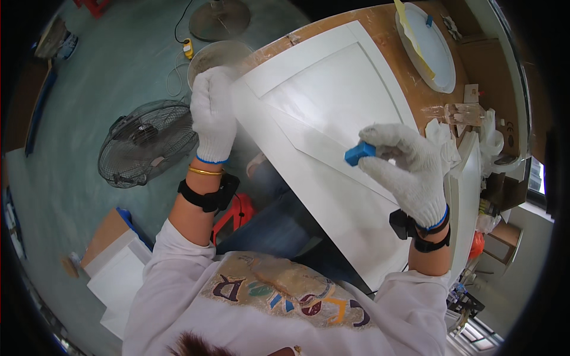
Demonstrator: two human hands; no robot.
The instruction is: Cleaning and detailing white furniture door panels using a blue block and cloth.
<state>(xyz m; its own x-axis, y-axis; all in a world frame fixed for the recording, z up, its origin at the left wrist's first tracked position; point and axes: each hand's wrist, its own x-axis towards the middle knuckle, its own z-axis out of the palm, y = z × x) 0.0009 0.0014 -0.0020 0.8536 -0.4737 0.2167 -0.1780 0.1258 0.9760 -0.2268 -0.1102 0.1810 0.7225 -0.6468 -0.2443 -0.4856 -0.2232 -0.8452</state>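
Note:
A large white panel [332,95] with a raised frame border, like a cabinet door, lies slanted across the tabletop in front of me. My left hand [214,110], in a white knit glove, is closed at the panel's left corner; its fingertips are partly hidden. Above the panel's right half, my right hand [407,163], also gloved, pinches a small blue block [360,153] between thumb and fingers. The block appears held just off the white surface, though the exact gap is hard to judge.
A black floor fan [145,142] stands left of the panel, near a round bucket [217,56]. On the wooden table [380,29] at the far right rests a white oval tray [442,65]. A clear cup [463,114] lies nearby. A red stool [237,213] is below.

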